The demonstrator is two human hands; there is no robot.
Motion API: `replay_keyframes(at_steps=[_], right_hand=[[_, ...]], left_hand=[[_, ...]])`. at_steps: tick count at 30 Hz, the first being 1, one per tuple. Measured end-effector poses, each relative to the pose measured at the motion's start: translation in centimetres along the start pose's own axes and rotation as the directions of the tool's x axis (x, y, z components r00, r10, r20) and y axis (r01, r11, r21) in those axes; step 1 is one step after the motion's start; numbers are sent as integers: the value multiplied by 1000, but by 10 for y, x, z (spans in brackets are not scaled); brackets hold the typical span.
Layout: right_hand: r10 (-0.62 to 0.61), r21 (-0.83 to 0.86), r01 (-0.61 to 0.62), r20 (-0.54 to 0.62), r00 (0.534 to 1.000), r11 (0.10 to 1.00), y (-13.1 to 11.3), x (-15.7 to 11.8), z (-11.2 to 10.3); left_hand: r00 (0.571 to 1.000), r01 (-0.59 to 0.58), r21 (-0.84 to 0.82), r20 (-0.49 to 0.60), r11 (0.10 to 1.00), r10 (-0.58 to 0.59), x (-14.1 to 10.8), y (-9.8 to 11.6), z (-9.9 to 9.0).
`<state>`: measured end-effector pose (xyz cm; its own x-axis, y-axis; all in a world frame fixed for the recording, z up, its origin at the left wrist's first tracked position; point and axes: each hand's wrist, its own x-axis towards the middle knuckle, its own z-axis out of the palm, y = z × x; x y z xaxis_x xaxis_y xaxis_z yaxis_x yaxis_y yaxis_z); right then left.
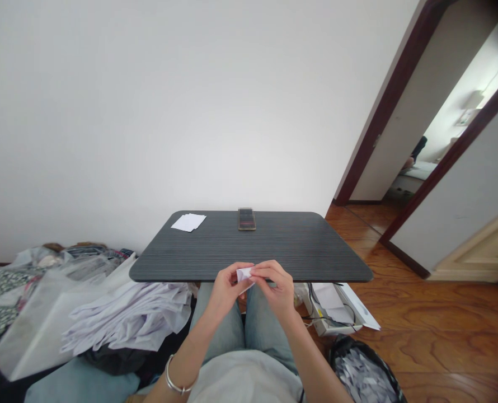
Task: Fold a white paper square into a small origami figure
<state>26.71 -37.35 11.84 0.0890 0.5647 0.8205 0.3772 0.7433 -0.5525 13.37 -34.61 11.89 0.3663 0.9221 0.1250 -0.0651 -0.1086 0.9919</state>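
Entries, as I view them remotely. Left hand (227, 288): thumb and fingers pinched on a small white paper (244, 274). Right hand (275, 286): fingers closed on the same piece from the other side. Paper: folded, held between both hands by the near edge of a dark table (232, 249); I cannot tell whether it touches the top. Sheets (189, 222): white, overlapping, at the table's far left corner. Phone (246, 219): far edge, near the middle. Cloth (135, 319): white, heaped, left of the legs (256, 319). Bag (342, 342): black, holding pale scraps (364, 375), right.
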Motion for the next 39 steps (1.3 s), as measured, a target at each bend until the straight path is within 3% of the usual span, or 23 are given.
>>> replay_keyframes(at_steps=[20,31,39], right_hand=[[148,-38,-147,23,989,988,9,-5,3],[107,-61,-107,-8,994,992,15,-9,4],[217,82,-217,12,976,973,13,-6,1]], left_hand=[[997,-37,32,-71,999,39,2,3,6],[993,-42,-150,-116,988,24,0,10,9],[992,-55,-216,-122,975,29,-3,16,11]])
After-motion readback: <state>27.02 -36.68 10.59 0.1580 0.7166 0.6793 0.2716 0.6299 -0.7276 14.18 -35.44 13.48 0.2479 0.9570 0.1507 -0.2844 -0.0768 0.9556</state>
